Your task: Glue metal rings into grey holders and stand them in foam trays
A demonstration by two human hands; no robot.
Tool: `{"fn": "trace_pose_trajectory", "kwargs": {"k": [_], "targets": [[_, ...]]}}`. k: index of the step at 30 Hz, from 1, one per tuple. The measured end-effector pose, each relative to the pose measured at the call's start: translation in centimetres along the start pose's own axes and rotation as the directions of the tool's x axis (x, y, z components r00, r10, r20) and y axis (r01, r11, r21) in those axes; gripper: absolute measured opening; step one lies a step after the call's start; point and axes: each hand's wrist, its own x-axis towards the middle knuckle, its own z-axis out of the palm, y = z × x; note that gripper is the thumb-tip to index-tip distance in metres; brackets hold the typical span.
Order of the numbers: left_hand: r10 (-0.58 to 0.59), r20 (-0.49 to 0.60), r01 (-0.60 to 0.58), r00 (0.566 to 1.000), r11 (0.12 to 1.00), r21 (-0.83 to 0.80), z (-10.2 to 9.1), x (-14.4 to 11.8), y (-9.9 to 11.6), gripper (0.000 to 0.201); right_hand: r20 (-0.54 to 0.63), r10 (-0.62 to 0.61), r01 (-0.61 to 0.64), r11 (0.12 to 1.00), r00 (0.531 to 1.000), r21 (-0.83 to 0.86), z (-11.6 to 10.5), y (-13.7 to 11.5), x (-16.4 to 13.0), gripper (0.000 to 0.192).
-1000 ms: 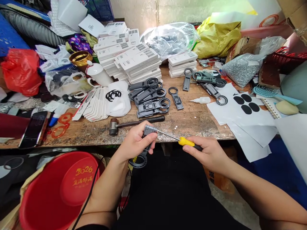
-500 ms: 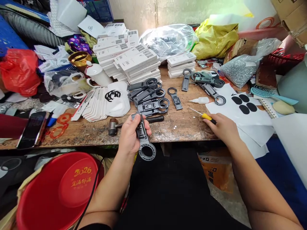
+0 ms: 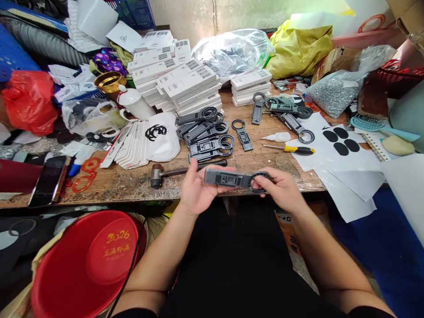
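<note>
Just below the middle of the frame, the left hand (image 3: 195,190) pinches the straight end of a grey plastic bracket (image 3: 236,179) between thumb and curled fingers, while the right hand (image 3: 281,190) closes its fingertips on the ring end, so the bracket lies level between them at the front edge of the wooden table (image 3: 265,161). Beyond the fingers a hammer (image 3: 185,169) lies to the left. A yellow-handled screwdriver (image 3: 291,149) rests right of centre, apart from both hands, beside a stack of similar brackets (image 3: 207,132).
</note>
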Motion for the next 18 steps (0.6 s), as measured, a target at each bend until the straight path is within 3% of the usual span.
{"fn": "trace_pose_trajectory", "kwargs": {"k": [1, 3, 5, 7, 8, 10, 11, 13, 15, 18], "targets": [[-0.123, 0.089, 0.114, 0.988, 0.989, 0.093, -0.5, -0.3, 0.0, 0.068, 0.061, -0.011, 0.015, 0.998, 0.998, -0.057, -1.3, -0.6, 0.4, 0.034], [-0.327, 0.212, 0.267, 0.921, 0.925, 0.27, -1.2, -0.7, -0.6, 0.06, 0.194, -0.034, 0.069, 0.981, 0.981, -0.181, -3.3, -1.8, 1.0, 0.03], [-0.396, 0.256, 0.307, 0.882, 0.894, 0.326, -1.0, -0.7, -1.7, 0.056, 0.217, -0.09, 0.153, 0.943, 0.972, -0.295, -3.7, -2.6, 1.6, 0.024], [-0.332, 0.225, 0.281, 0.916, 0.932, 0.231, -0.4, -0.5, -3.0, 0.059, 0.049, -0.249, 0.245, 0.868, 0.967, -0.432, -2.6, -2.8, 1.7, 0.022], [-0.281, 0.182, 0.255, 0.942, 0.954, 0.157, 0.0, -0.3, -3.4, 0.06, -0.068, -0.363, 0.279, 0.81, 0.929, -0.516, -1.7, -2.6, 1.6, 0.026], [-0.203, 0.091, 0.202, 0.975, 0.979, 0.013, 0.6, 0.2, -3.8, 0.056, -0.19, -0.59, 0.332, 0.659, 0.785, -0.675, 0.7, -2.0, 1.0, 0.038], [-0.18, 0.053, 0.182, 0.982, 0.982, -0.051, 0.7, 0.4, -3.8, 0.051, -0.155, -0.671, 0.377, 0.575, 0.725, -0.726, 1.9, -1.7, 0.5, 0.045], [-0.154, -0.019, 0.149, 0.988, 0.976, -0.158, 1.0, 0.8, -3.5, 0.034, -0.003, -0.744, 0.493, 0.446, 0.668, -0.747, 4.0, -1.0, -0.3, 0.055], [-0.134, -0.091, 0.111, 0.987, 0.968, -0.226, 1.2, 0.8, -3.2, 0.02, 0.081, -0.752, 0.568, 0.418, 0.654, -0.709, 5.4, -0.7, -0.7, 0.06], [-0.092, -0.137, 0.059, 0.986, 0.972, -0.228, 1.6, 0.5, -3.5, 0.021, 0.014, -0.704, 0.542, 0.534, 0.711, -0.649, 5.9, -1.1, -0.5, 0.048]]}}
